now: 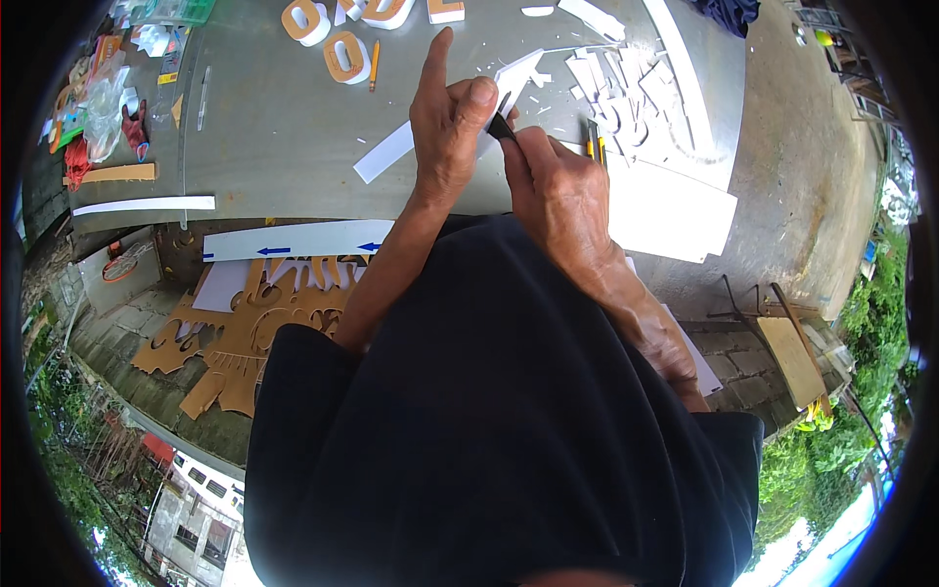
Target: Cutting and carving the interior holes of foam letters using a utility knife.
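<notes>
Right hand, closed on a black knife; left hand alongside, forefinger extended, any pinch hidden. White piece, between and just beyond both hands over the bench, long axis slanting away rightward, left hand nearer. Offcuts right; pencil left.

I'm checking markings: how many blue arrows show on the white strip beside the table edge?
2: one blue arrow toward the left end of the white strip, another blue arrow beside the left forearm. More may be hidden where the forearm blocks the view.
</notes>
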Demonstrator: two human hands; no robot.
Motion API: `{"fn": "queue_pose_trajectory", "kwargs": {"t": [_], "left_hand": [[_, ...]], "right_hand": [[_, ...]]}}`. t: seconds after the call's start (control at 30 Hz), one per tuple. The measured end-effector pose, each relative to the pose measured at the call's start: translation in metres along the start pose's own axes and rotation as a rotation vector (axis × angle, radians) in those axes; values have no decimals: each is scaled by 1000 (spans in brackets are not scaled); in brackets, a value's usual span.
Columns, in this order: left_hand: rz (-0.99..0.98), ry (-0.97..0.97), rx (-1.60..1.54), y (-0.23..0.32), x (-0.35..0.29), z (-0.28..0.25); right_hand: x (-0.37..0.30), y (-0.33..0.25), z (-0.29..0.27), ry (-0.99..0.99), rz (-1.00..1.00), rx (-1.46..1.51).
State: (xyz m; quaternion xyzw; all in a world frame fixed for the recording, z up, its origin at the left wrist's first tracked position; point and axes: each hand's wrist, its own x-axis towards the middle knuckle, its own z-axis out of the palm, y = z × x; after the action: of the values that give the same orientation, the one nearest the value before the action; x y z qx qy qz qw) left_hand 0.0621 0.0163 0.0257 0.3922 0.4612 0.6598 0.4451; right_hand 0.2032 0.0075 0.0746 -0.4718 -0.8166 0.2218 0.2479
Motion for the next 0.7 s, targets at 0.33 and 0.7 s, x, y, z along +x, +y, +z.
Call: {"fn": "queue_pose_trajectory", "kwargs": {"t": [0.33, 0.7], "left_hand": [[-27, 136, 253, 5, -4, 12], [-31, 109, 261, -1, -11, 6]], "right_hand": [[15, -1, 5, 7, 26, 12], [10, 5, 7, -37, 98, 172]]}}
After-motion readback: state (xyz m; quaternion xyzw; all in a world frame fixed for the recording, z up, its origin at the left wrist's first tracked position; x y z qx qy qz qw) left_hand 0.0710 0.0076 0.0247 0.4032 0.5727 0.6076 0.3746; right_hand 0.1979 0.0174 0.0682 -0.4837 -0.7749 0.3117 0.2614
